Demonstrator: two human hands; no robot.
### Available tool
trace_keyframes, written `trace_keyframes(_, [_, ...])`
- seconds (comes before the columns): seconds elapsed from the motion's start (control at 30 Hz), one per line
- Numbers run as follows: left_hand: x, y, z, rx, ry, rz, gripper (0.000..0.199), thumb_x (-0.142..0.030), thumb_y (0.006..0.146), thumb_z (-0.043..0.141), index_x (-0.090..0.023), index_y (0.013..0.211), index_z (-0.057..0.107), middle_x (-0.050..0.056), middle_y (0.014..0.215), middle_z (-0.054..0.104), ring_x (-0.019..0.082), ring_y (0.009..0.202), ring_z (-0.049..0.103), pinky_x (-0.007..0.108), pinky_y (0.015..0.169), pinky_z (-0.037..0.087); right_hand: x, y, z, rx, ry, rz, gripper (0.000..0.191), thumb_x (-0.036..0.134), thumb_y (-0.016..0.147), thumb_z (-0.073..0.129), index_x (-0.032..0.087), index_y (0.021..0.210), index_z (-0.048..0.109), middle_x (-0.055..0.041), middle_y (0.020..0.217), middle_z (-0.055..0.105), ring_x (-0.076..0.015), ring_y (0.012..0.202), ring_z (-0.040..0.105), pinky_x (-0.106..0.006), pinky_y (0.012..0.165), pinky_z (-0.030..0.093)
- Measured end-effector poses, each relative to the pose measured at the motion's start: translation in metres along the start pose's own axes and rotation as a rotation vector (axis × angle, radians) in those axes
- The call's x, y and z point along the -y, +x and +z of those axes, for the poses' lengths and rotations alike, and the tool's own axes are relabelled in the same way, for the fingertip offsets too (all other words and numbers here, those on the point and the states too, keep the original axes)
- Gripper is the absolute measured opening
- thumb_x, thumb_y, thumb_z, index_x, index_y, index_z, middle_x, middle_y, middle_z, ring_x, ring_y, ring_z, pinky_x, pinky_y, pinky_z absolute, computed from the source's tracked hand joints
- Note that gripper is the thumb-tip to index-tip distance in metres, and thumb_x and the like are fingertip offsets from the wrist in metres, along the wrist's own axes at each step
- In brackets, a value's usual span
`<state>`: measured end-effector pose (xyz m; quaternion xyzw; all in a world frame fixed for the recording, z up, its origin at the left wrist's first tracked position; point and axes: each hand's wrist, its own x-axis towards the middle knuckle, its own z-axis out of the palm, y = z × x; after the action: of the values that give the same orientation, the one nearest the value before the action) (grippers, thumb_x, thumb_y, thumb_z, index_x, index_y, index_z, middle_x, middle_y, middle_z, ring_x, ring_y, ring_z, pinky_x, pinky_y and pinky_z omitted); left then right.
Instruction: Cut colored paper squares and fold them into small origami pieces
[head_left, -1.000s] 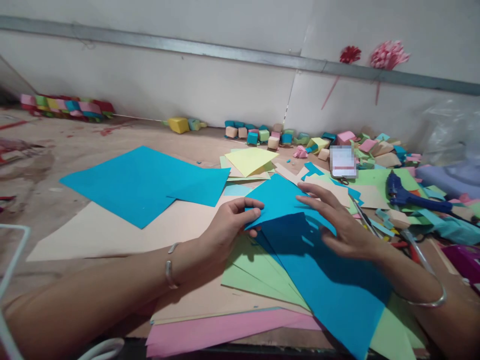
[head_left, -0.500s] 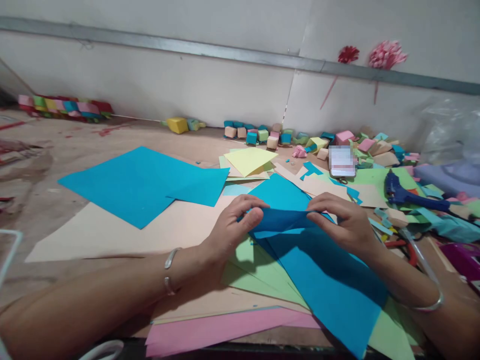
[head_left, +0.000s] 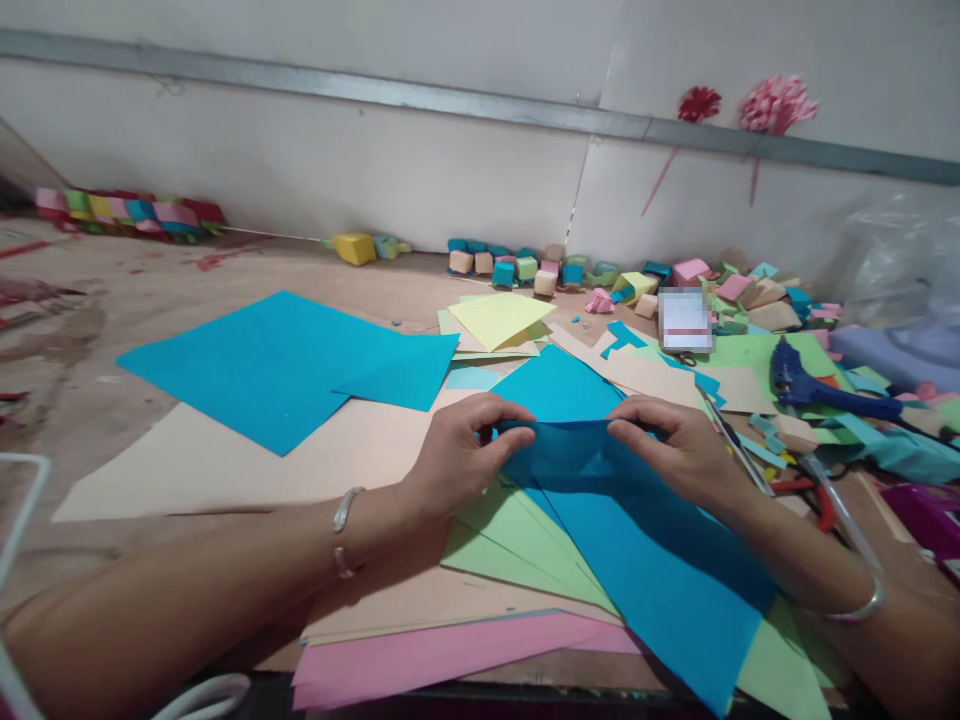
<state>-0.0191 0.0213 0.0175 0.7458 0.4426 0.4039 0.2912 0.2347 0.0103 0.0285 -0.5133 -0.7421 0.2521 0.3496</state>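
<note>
Between my two hands is a small piece of blue paper [head_left: 570,450], held up with a crease along its top edge. My left hand [head_left: 480,435] pinches its left end between thumb and fingers. At the other end, the thumb and fingers of my right hand [head_left: 664,435] are closed on the same crease. Beneath it lies a large blue sheet [head_left: 675,570], partly in shadow. Green sheets [head_left: 525,555] stick out under that sheet, and pink paper [head_left: 450,655] lies at the front edge.
More blue sheets [head_left: 277,365] lie at left over beige paper [head_left: 202,470]. A blue glue gun [head_left: 817,385], paper scraps and a blurred phone [head_left: 685,320] crowd the right. Small paper blocks [head_left: 510,268] line the wall, and paper flowers [head_left: 776,105] hang at a metal rail.
The held blue paper has tilted so that more of its front face shows, and its crease is flatter. My right hand has shifted slightly to the left along it.
</note>
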Motion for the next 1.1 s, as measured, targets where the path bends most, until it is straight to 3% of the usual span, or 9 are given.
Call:
trace_keyframes(0.13, [0.004,0.001,0.001,-0.013,0.002,-0.029,0.012,-0.029,0.083,0.067,-0.022,0.083,0.075,0.004,0.081,0.072,0.019,0.075,0.06,0.029,0.066,0.044,-0.005,-0.001,0.0,0.014,0.01,0.062,0.026,0.044,0.081,0.067,0.021,0.093,0.07,-0.0039,0.081,0.069,-0.0195,0.071,0.059,-0.03,0.061,0.045])
trace_keyframes(0.4, [0.005,0.003,0.001,0.005,-0.009,-0.051,0.013,-0.028,0.082,0.064,-0.022,0.081,0.075,0.004,0.082,0.073,0.02,0.078,0.062,0.03,0.069,0.046,0.001,0.0,0.001,0.006,0.003,0.079,0.021,0.04,0.081,0.066,0.021,0.071,0.064,-0.0016,0.067,0.063,-0.0161,0.062,0.052,-0.029,0.058,0.041])
trace_keyframes(0.83, [0.013,0.007,0.003,0.059,0.06,-0.03,0.015,-0.029,0.085,0.062,-0.024,0.085,0.076,0.002,0.085,0.075,0.02,0.08,0.065,0.03,0.074,0.047,-0.007,0.003,0.003,0.034,-0.017,0.059,0.026,0.041,0.085,0.056,0.02,0.072,0.061,0.0005,0.065,0.055,-0.0151,0.062,0.047,-0.028,0.059,0.037])
trace_keyframes(1.1, [0.011,0.007,0.003,0.123,0.083,-0.04,0.015,-0.028,0.086,0.062,-0.023,0.085,0.075,0.002,0.083,0.075,0.019,0.076,0.066,0.028,0.068,0.046,-0.016,0.0,0.011,0.005,-0.122,0.051,0.023,0.038,0.091,0.05,0.021,0.076,0.054,0.0018,0.068,0.052,-0.0151,0.065,0.047,-0.028,0.062,0.036])
